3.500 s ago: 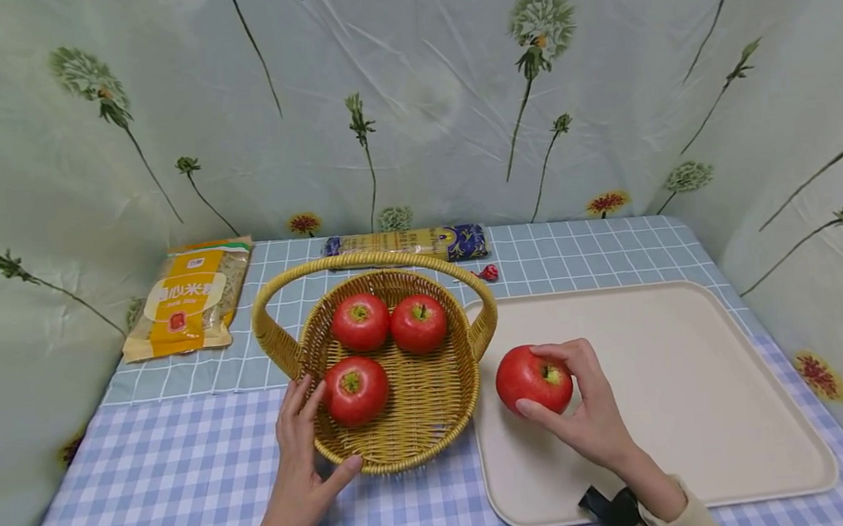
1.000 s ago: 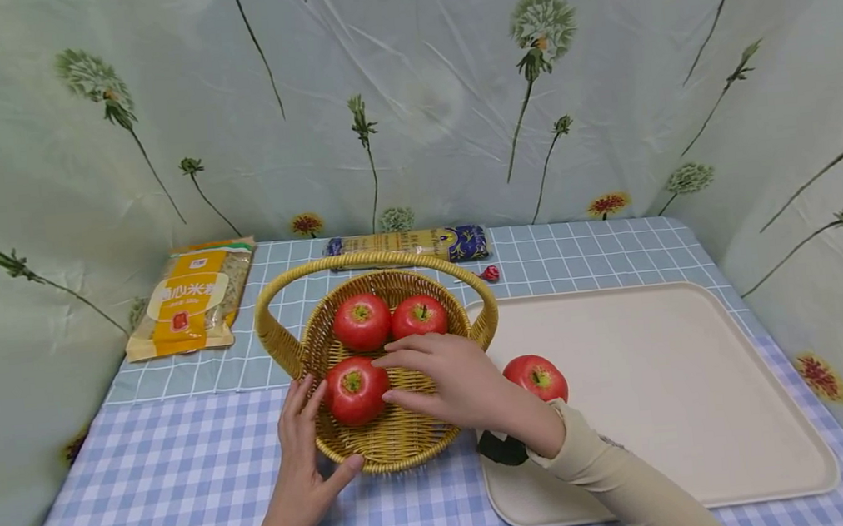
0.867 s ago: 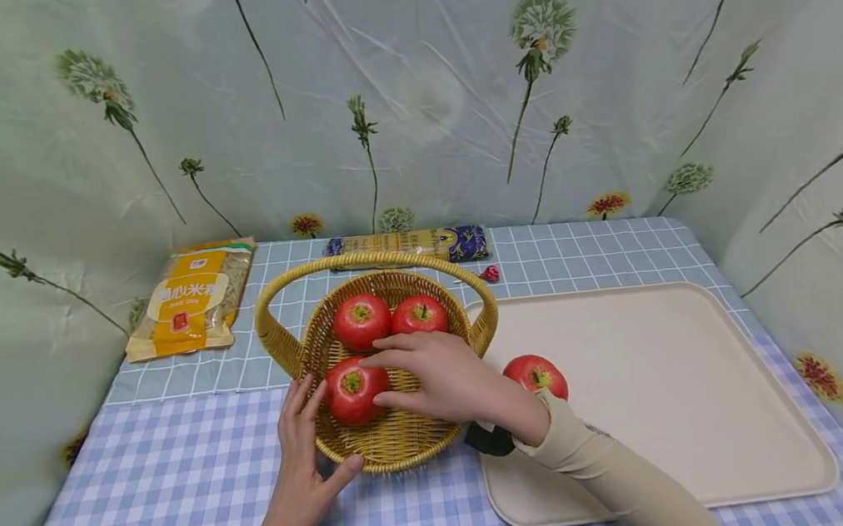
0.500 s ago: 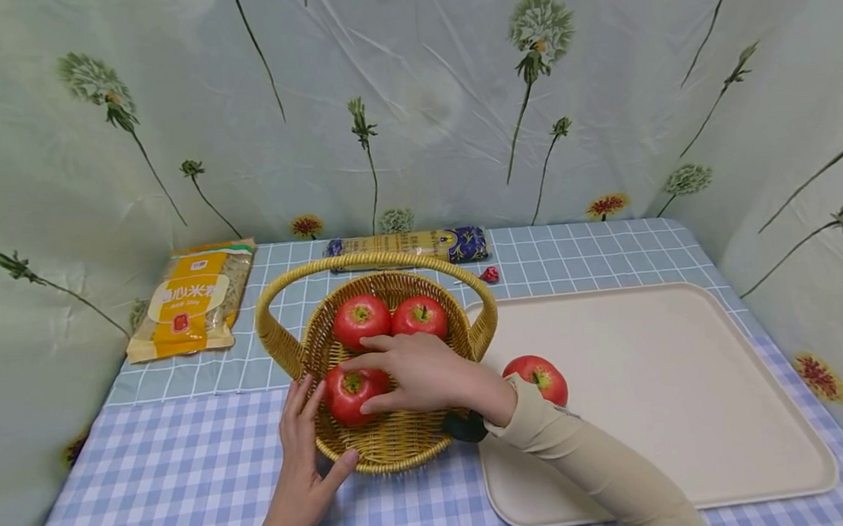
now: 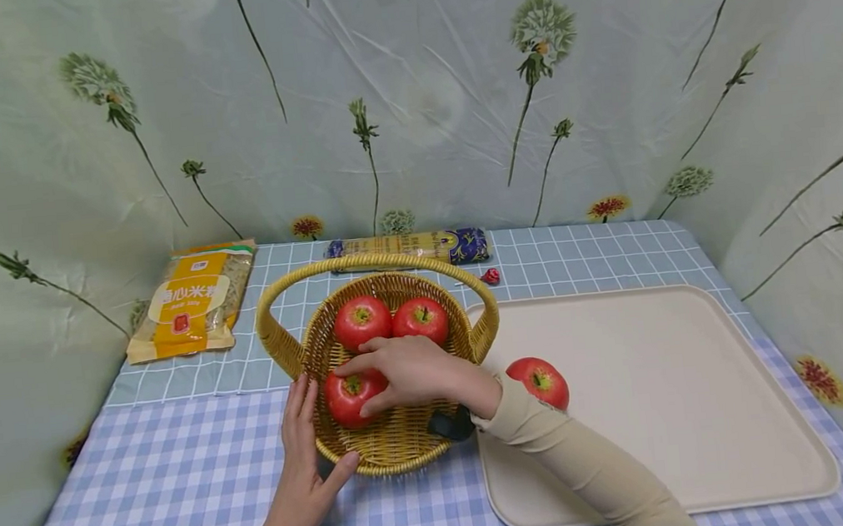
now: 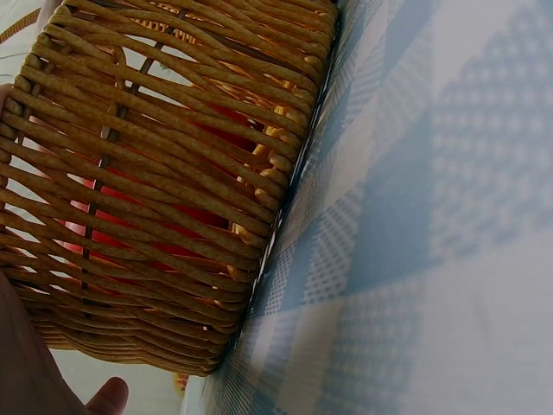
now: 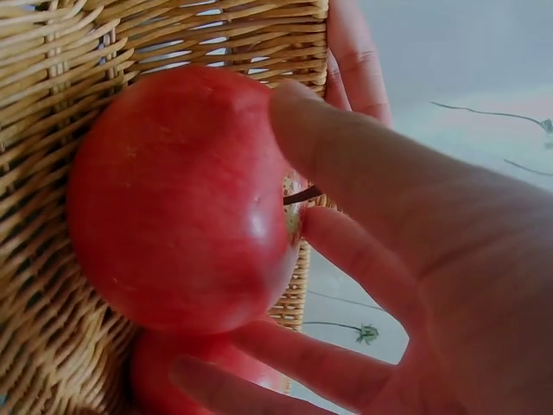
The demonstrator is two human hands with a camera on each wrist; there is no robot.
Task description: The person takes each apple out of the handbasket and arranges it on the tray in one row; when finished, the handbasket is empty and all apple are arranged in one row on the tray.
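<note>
Lower left in the basket (image 5: 400,447), the apple (image 5: 346,397) lies under the right hand (image 5: 410,370), fingers curled round it; left hand (image 5: 306,448) outstretched alongside.

The basket (image 5: 400,442) of apples (image 5: 362,322) stands left of the tray (image 5: 688,390), perhaps touching.

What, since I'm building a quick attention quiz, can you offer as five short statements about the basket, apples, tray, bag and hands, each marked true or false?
1. The basket holds three apples. True.
2. The left hand grips an apple. False: it rests against the basket's side.
3. Another apple sits on the tray. True.
4. The yellow bag lies on the tray. False: it lies left of the basket.
5. The right hand is over the basket's nearest apple. True.
</note>
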